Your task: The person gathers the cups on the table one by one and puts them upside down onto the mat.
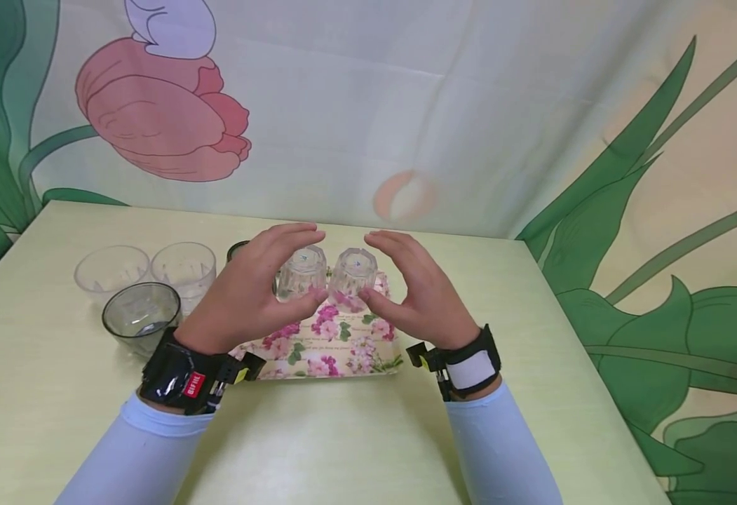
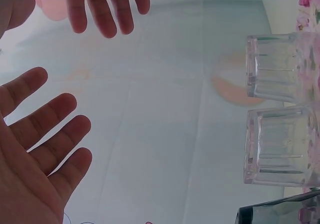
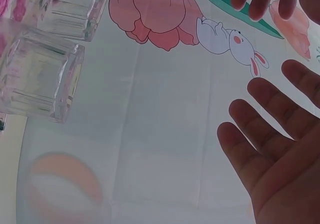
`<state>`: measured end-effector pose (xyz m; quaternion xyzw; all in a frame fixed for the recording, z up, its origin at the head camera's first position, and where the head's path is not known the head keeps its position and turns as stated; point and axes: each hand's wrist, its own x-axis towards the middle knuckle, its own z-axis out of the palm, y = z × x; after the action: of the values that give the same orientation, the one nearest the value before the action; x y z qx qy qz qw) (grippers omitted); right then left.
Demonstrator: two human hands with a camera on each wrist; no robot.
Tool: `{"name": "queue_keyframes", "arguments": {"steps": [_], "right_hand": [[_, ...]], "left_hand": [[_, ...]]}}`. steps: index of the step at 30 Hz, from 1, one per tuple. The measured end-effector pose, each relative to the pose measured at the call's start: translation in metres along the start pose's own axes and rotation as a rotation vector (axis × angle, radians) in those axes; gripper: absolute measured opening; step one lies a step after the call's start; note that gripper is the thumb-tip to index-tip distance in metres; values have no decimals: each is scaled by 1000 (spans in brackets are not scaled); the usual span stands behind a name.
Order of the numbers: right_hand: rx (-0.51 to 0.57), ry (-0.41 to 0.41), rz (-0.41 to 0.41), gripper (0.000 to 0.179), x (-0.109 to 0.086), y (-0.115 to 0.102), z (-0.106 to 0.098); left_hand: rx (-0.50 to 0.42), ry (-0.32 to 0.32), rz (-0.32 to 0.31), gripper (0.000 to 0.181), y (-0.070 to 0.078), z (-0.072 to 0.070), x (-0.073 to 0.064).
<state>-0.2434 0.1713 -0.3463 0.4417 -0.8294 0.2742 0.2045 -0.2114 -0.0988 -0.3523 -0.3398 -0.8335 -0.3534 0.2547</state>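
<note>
Two clear faceted glasses, a left one [image 1: 303, 272] and a right one [image 1: 353, 273], stand upside down side by side on a flowered tray [image 1: 324, 351]. My left hand [image 1: 261, 284] hovers in front of the left glass, and my right hand [image 1: 421, 291] is near the right one. Both hands are raised with fingers spread, thumbs apart from the fingers, and nothing in them. In both wrist views the glasses are apart from the fingers. A dark-rimmed glass [image 2: 272, 214] stands at the tray's left, mostly hidden behind my left hand in the head view.
Left of the tray stand a clear bowl-like glass [image 1: 112, 270], a clear tumbler [image 1: 183, 270] and a smoky grey glass bowl [image 1: 141, 315]. A printed curtain [image 1: 469, 126] hangs behind the pale table [image 1: 343, 449].
</note>
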Motion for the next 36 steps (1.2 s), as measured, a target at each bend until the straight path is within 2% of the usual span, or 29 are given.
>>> {"name": "queue_keyframes", "arguments": {"steps": [18, 29, 36], "right_hand": [[-1, 10, -5, 66, -3, 2, 2], [-13, 29, -14, 66, 0, 1, -4], [2, 18, -10, 64, 0, 1, -3]], "left_hand": [[34, -15, -7, 66, 0, 2, 0], [121, 20, 68, 66, 4, -2, 4], [179, 13, 76, 63, 4, -1, 6]]}}
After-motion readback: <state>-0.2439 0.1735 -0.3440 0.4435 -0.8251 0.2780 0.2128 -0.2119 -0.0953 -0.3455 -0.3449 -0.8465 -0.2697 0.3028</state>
